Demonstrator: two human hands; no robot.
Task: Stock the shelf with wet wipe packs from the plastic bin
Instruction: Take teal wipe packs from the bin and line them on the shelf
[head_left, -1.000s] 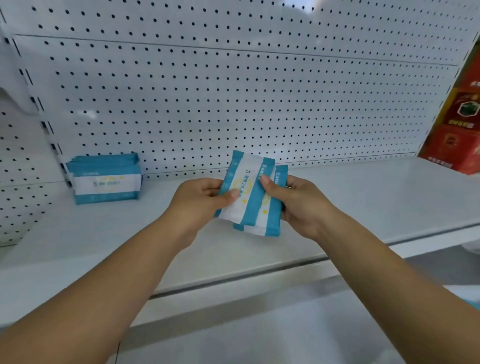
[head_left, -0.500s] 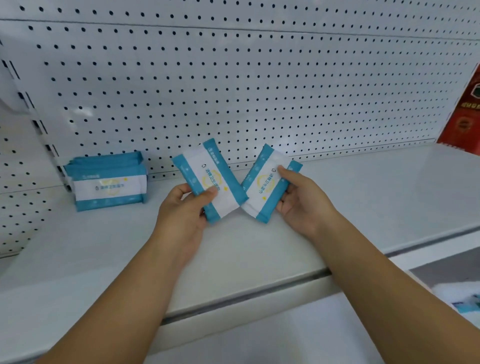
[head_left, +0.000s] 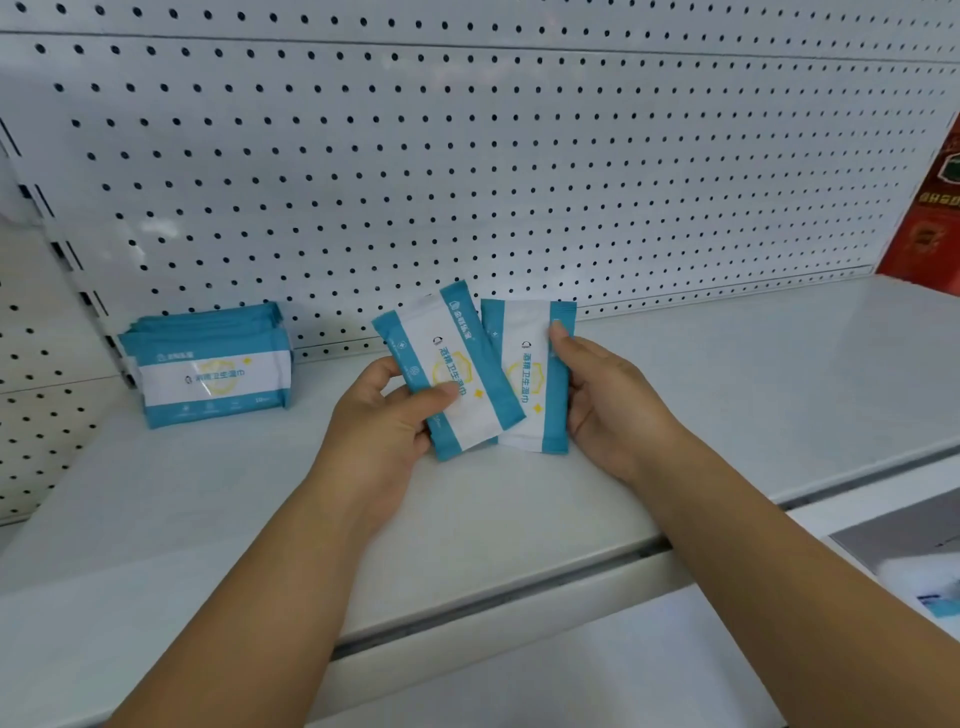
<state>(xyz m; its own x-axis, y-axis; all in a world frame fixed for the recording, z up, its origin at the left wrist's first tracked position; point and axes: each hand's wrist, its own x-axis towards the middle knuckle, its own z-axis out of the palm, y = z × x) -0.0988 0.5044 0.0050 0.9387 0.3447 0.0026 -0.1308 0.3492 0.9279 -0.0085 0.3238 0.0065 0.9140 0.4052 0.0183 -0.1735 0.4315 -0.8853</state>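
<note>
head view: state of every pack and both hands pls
left hand: gripping left pack
right hand: gripping right pack
left pack: tilted, overlapping front of right pack
right pack: near upright, partly covered
shelved packs: standing on shelf, against pegboard, untouched
</note>
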